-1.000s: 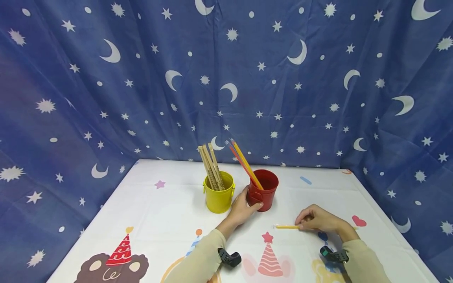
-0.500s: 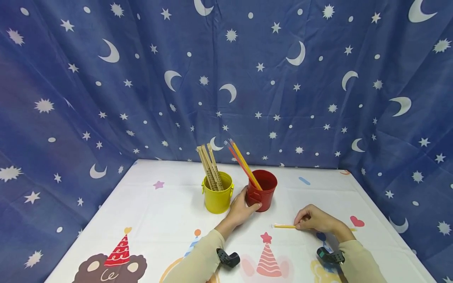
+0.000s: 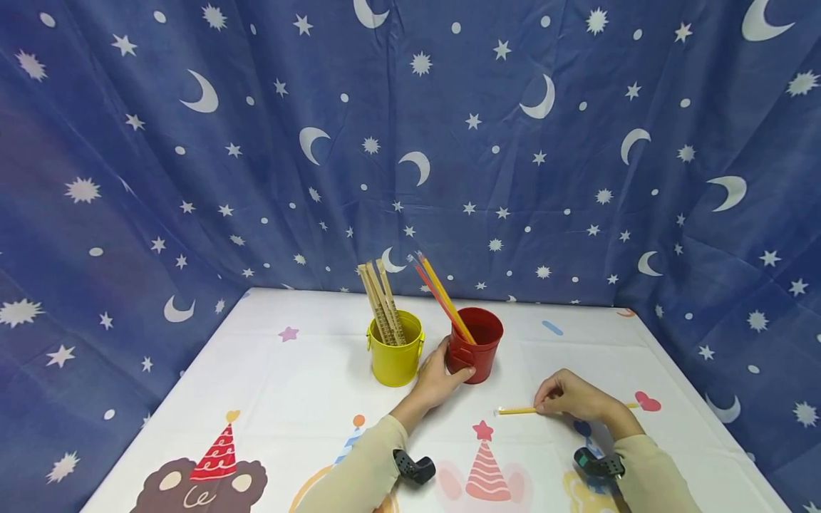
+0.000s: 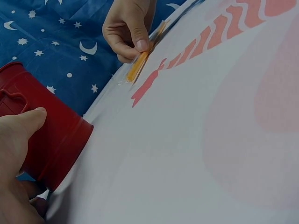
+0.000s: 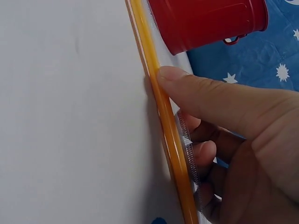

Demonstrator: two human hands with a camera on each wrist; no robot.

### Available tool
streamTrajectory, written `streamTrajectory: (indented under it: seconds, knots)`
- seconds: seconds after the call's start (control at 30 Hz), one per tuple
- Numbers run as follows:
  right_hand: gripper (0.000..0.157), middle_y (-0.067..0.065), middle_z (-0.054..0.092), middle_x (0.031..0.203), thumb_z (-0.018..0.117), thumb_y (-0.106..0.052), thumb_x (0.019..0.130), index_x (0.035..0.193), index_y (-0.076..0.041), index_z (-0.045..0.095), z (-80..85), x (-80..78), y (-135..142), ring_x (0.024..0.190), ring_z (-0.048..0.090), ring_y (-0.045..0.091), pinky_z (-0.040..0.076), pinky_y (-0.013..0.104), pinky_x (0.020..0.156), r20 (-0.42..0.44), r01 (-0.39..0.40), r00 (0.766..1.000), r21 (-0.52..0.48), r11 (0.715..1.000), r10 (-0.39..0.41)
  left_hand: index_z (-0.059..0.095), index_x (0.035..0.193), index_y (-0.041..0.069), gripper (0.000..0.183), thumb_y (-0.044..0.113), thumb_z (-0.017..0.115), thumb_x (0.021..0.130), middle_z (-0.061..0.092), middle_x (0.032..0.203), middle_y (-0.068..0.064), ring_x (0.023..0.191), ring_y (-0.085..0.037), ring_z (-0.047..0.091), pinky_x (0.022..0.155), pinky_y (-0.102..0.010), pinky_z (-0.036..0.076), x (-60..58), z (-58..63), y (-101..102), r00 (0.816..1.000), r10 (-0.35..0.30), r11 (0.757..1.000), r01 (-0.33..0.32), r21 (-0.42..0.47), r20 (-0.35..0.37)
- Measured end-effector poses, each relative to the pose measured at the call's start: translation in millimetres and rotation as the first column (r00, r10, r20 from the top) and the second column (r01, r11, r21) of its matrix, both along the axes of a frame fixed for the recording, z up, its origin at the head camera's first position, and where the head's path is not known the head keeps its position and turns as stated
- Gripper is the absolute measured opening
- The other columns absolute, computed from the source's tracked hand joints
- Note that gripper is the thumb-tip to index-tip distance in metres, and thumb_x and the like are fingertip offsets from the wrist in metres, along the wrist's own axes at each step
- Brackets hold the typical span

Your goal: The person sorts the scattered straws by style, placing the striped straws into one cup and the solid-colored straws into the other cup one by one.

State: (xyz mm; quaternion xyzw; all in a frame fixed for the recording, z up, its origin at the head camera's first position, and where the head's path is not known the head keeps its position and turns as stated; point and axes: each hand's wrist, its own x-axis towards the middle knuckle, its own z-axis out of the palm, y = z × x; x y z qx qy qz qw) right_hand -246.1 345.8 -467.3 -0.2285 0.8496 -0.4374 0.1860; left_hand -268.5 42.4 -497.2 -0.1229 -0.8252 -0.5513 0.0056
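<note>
My left hand grips the side of a small red metal bucket, thumb on its front near the handle. Inside the bucket lean a few wrapped straws, orange and red. To the right, my right hand pinches an orange drinking straw in a clear wrapper between thumb and fingers. That straw lies nearly level, close over the tablecloth, with one end pointing left. In the right wrist view the thumb presses on the straw and the other fingers curl behind it, partly hidden.
Left of the red bucket stands a yellow bucket holding several paper-wrapped straws. A white tablecloth with printed party pictures covers the table. Behind it hangs a blue curtain with moons and stars.
The right end of the pinched straw has swung slightly toward the back of the table, now reaching the printed heart. The left hand and both buckets stay in place.
</note>
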Motion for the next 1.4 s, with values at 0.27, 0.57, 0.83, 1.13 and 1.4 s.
streamTrajectory:
  seconds: [0.27,0.57,0.83,1.13,1.4]
  knots:
    - [0.009,-0.007,0.054,0.068,0.073,-0.003,0.089,0.089,0.005,0.075,0.8,1.9,-0.6,0.062,0.046,0.000,0.039,0.015,0.053,-0.035,-0.008,0.999,0.007,1.000,0.008,0.036,0.156,0.010,0.080,0.031,0.075,0.089,0.051,0.154,-0.011,0.143,-0.029,0.048,0.122,-0.052,0.037,1.1,-5.4,-1.3,1.000,0.002,1.000,-0.002,-0.001,-0.002]
    - [0.009,0.016,0.068,0.078,0.069,-0.005,0.092,0.093,0.002,0.075,16.9,3.7,0.8,0.066,0.056,0.005,0.048,0.021,0.055,-0.104,-0.025,0.994,-0.045,0.999,0.020,0.034,0.158,0.011,0.082,0.034,0.074,0.090,0.048,0.157,-0.011,0.145,-0.029,0.045,0.123,-0.053,0.035,1.3,-5.9,-2.5,1.000,0.007,1.000,-0.006,-0.019,0.011]
    - [0.023,-0.006,0.069,0.087,0.068,-0.010,0.096,0.100,0.012,0.069,31.0,3.3,-2.2,0.075,0.058,0.003,0.054,0.022,0.067,-0.133,0.015,0.991,-0.128,0.992,-0.032,0.037,0.157,0.015,0.079,0.033,0.075,0.090,0.051,0.155,-0.009,0.143,-0.028,0.047,0.122,-0.053,0.036,-0.5,-4.4,-2.5,1.000,0.007,1.000,-0.007,-0.014,-0.006]
    - [0.015,-0.014,0.069,0.093,0.065,-0.011,0.098,0.104,0.002,0.073,59.0,19.9,-14.9,0.083,0.061,0.005,0.053,0.021,0.073,-0.149,0.199,0.959,-0.260,0.945,-0.243,0.037,0.156,0.011,0.079,0.033,0.074,0.089,0.053,0.152,-0.010,0.141,-0.028,0.050,0.122,-0.050,0.038,-3.5,-3.6,0.4,0.999,-0.016,1.000,0.016,-0.010,-0.039]
    - [0.030,-0.015,0.067,0.092,0.053,0.001,0.102,0.100,-0.019,0.075,83.8,30.6,-24.2,0.087,0.057,0.001,0.049,0.014,0.082,-0.098,0.176,0.949,-0.623,0.762,-0.300,0.034,0.157,0.007,0.083,0.032,0.074,0.090,0.050,0.154,-0.013,0.143,-0.030,0.048,0.122,-0.051,0.037,-1.4,-2.3,1.2,1.000,-0.002,1.000,0.002,-0.003,-0.017]
